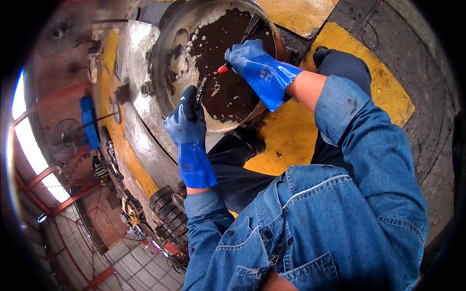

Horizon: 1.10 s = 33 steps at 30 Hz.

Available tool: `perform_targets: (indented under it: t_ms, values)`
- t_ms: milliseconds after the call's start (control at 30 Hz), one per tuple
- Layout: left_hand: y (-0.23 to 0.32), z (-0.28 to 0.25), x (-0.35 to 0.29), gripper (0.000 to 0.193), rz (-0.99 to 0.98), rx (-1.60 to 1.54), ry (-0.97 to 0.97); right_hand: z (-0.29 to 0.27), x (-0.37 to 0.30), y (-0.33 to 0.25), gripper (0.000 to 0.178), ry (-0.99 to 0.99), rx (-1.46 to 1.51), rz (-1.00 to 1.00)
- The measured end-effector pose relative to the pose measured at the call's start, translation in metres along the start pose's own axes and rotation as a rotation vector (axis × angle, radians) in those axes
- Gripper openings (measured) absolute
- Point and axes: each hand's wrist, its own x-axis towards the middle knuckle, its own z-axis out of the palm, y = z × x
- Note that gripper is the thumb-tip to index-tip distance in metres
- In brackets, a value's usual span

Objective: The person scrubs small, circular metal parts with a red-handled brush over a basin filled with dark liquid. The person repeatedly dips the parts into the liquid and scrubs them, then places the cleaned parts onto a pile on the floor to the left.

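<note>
A large round metal basin (156, 72) stands in front of me, holding dark liquid with pale foam along its left side. My left hand (186, 123), in a long blue rubber glove, is closed around a narrow, dark, wet-looking metal part (199, 93) at the basin's near left. My right hand (246, 54), gloved alike, is closed in a fist over the liquid, round a tool with a red end (223, 69). A dark flat piece (251, 25) shows beyond that fist; whether it belongs to the tool, I cannot tell.
Yellow-painted plates (359, 72) lie under and right of the basin. My dark-trousered legs are bent close to it. On the left are a shiny metal sheet (141, 53), a ribbed black part (167, 211), a fan (65, 140) and a blue object (89, 122).
</note>
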Motion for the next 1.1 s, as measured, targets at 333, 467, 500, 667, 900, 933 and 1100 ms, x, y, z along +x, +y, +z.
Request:
perform_targets:
  t_ms: [333, 467, 500, 667, 900, 933, 1100]
  values:
    - [0.013, -0.006, 0.003, 0.058, -0.014, 0.024, -0.047, 0.002, 0.0, 0.001, 0.022, 0.024, 0.008, 0.003]
    - [0.014, -0.005, 0.003, 0.058, -0.02, 0.035, -0.054, 0.003, 0.0, 0.001, 0.023, 0.041, 0.009, -0.01]
    - [0.014, -0.005, 0.002, 0.058, -0.021, 0.039, -0.055, 0.003, -0.001, 0.001, 0.023, 0.042, 0.01, -0.011]
    - [0.013, -0.004, 0.001, 0.06, -0.011, 0.03, -0.067, 0.002, 0.0, 0.001, 0.024, 0.023, 0.014, -0.005]
    - [0.015, -0.004, 0.002, 0.064, 0.021, 0.046, -0.071, -0.001, 0.0, 0.0, 0.025, -0.01, 0.042, 0.009]
    - [0.015, -0.003, 0.002, 0.064, 0.013, 0.034, -0.073, -0.001, -0.001, 0.0, 0.025, -0.012, 0.043, 0.007]
    - [0.02, -0.004, 0.004, 0.063, -0.016, 0.039, -0.117, -0.002, -0.003, 0.002, 0.025, 0.011, 0.045, -0.018]
